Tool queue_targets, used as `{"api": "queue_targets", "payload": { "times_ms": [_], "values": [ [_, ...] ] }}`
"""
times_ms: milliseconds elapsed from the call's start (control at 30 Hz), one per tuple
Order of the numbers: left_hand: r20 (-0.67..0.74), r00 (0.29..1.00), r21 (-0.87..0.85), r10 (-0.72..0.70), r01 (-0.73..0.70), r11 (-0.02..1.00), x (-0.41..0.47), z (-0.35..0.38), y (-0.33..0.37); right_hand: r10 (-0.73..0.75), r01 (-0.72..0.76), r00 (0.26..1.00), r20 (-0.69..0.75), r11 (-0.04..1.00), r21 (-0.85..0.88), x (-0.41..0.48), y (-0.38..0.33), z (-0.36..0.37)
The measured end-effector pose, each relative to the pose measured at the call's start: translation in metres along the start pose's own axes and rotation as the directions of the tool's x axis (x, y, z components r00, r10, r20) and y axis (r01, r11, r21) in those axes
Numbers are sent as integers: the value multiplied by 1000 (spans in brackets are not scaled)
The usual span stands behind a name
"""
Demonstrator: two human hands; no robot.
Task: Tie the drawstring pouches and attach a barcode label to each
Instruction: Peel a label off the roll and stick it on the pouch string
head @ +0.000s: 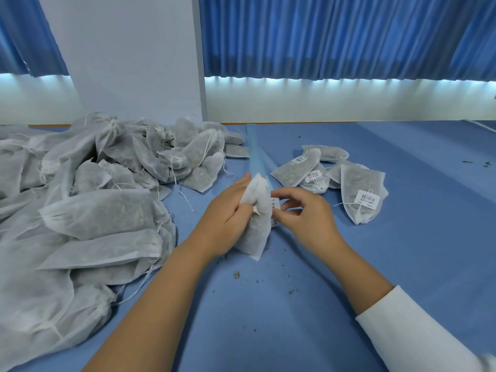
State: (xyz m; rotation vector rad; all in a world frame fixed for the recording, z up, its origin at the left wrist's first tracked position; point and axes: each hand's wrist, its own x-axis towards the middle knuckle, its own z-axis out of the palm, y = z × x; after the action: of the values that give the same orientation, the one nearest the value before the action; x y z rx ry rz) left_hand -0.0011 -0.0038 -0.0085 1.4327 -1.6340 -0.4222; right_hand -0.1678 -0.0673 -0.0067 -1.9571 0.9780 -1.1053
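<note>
Worktop (pixel 349 264): covered in blue cloth, creased diagonally near the middle. Thin wooden edge (pixel 295 122) visible along the far side.

Debris on cloth: one larger crumb (pixel 236 275) near centre, a smaller crumb (pixel 291 292) to its right, fine dark specks scattered around both. More dark flecks (pixel 468 161) at far right.

Narrow pale-blue strip (pixel 256 151) lies flat, running from the far edge toward the middle.

Background: white pillar (pixel 128 57) between two pleated blue curtains, left (pixel 24 36) and right (pixel 335 36). Bright light band (pixel 349 83) under the curtain hems; pale wall (pixel 349 103) below.
</note>
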Motion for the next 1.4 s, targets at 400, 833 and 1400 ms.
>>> {"api": "queue_targets", "payload": {
  "times_ms": [400,833,1400],
  "values": [
    [0,997,-84,-78,78,993,-1,4,4,-60,60,998,-6,998,-31,0,0,-3],
    [20,1000,-59,-17,18,998,1,9,8,-246,213,967,-58,917,-336,0,0,-3],
    [-20,1000,-31,-15,15,999,0,10,11,-229,177,968,-98,911,-373,-2,2,-2]
  ]
}}
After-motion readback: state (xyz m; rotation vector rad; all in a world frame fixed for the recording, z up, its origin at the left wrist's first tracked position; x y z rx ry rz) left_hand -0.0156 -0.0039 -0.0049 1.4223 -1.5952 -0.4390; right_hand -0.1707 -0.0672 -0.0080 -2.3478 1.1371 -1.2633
